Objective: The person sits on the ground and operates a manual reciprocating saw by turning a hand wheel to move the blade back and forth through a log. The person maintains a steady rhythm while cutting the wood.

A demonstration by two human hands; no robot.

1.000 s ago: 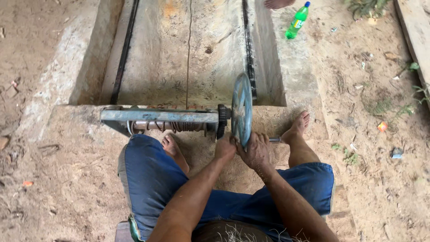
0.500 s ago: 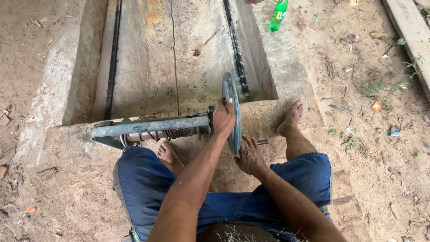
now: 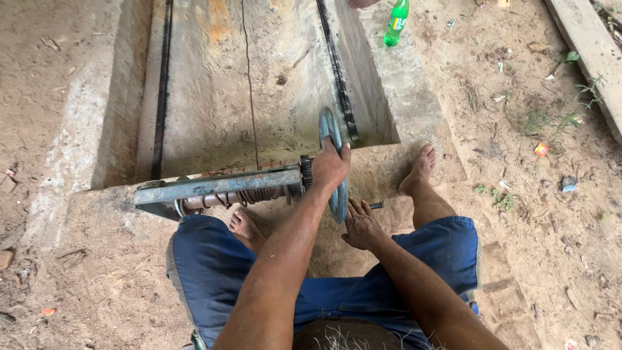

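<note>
Hands on round grey-blue metal wheel (image 3: 332, 165), edge-on, standing on sandy ground at end of concrete trough (image 3: 246, 84). Left hand (image 3: 332, 167) clenched over wheel's upper rim. Right hand (image 3: 360, 223) lies flat against lower rim, fingers open. Rusty coiled spring (image 3: 256, 194) under flat steel bar (image 3: 217, 186), toothed gear (image 3: 306, 170) beside wheel.

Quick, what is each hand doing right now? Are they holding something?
Left hand: closed around the rim of the blue metal wheel, near its top.
Right hand: fingers spread, pressed on the wheel's lower edge; whether it grips cannot be told.
</note>
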